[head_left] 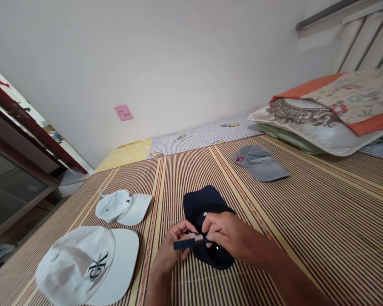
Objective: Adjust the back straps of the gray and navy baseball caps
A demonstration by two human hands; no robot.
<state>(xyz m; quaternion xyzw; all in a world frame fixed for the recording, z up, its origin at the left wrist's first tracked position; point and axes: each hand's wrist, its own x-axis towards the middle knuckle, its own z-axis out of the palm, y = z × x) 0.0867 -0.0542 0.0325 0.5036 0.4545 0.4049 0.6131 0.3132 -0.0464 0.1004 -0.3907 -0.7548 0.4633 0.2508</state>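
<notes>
A navy baseball cap (204, 202) lies upside down on the striped mat, its brim pointing away from me and its hollow inside facing up. Over its back edge, my left hand (175, 242) pinches the cap's dark adjustment strap (183, 244), whose loose end sticks out to the left. A pale buckle (198, 239) sits on the strap between the two hands. My right hand (225, 233) comes from the right with curled fingers and grips the strap on the other side of the buckle. Its fingertips partly hide the strap there.
To the left lie a large white cap with black letters (73, 263) and a smaller white cap (115, 206). A grey cap (258, 161) rests farther back on the right. Pillows (306, 123) are stacked at the right, by the wall. The striped mat (306, 212) covers the bed.
</notes>
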